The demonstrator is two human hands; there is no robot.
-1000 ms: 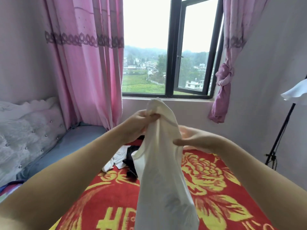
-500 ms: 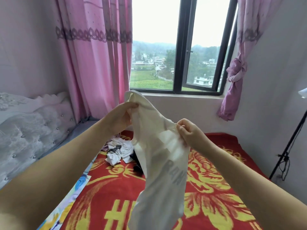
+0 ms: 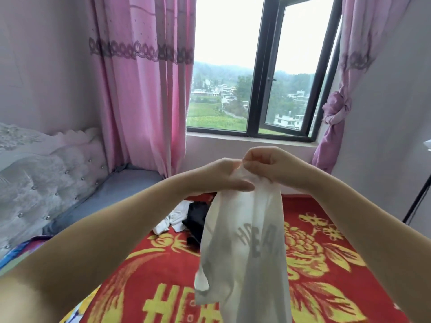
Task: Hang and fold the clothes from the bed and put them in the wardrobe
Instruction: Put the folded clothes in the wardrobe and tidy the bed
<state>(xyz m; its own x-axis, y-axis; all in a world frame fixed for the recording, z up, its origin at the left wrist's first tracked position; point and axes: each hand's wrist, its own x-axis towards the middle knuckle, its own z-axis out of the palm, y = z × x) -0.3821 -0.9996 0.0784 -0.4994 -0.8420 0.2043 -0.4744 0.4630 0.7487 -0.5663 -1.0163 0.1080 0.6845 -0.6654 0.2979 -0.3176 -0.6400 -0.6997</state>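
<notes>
A white T-shirt with grey letters showing through hangs in the air above the bed. My left hand grips its top edge from the left. My right hand pinches the same top edge from the right, so both hands meet at one spot. On the red and yellow blanket behind the shirt lie a crumpled white garment and a black garment.
A padded grey headboard stands at the left. Pink curtains frame the window straight ahead. A black stand leg leans at the right wall. No wardrobe or hanger is in view.
My hands have come together at the shirt's top edge and sit lower in view. The shirt has turned, and its grey lettering now shows more fully.
</notes>
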